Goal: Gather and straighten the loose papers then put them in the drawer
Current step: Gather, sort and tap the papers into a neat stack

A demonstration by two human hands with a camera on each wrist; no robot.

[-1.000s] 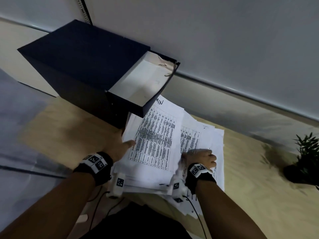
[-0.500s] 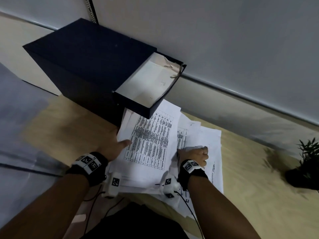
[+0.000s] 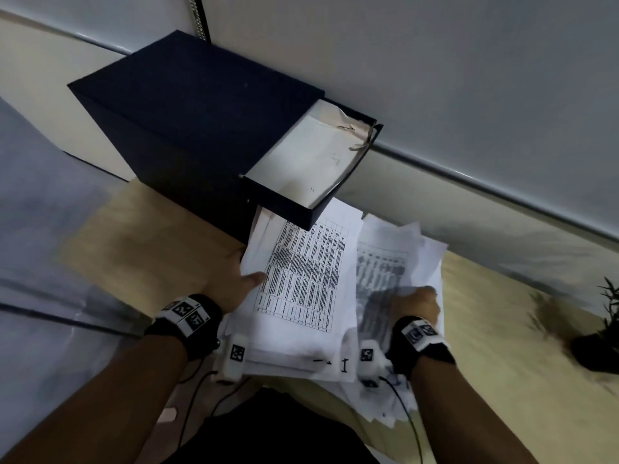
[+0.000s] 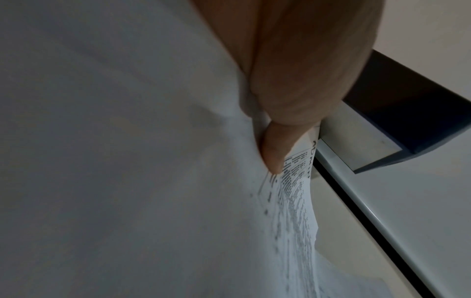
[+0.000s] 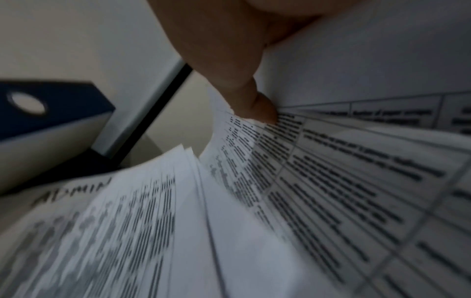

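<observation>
A loose stack of printed papers (image 3: 303,283) lies fanned on the wooden table (image 3: 140,259), its far end under the open drawer (image 3: 301,162) of a dark blue box (image 3: 187,122). My left hand (image 3: 234,279) holds the stack's left edge, thumb on top of the sheet with the table print. The left wrist view shows that thumb (image 4: 275,149) pinching the papers (image 4: 127,161). My right hand (image 3: 415,304) grips a lifted bunch of sheets (image 3: 395,259) on the right side. In the right wrist view the thumb (image 5: 257,108) presses on those curled papers (image 5: 331,191), blurred by motion.
The drawer's inside is white and holds a flat sheet and a torn scrap at its far end. A small potted plant (image 3: 599,333) stands at the table's right. A grey wall with a rail (image 3: 469,175) runs behind. Cables hang from both wrists by the table's near edge.
The right hand has drawn back and lifted a bunch of sheets, which now curl up beside the main stack. The left hand keeps its hold on the left edge.
</observation>
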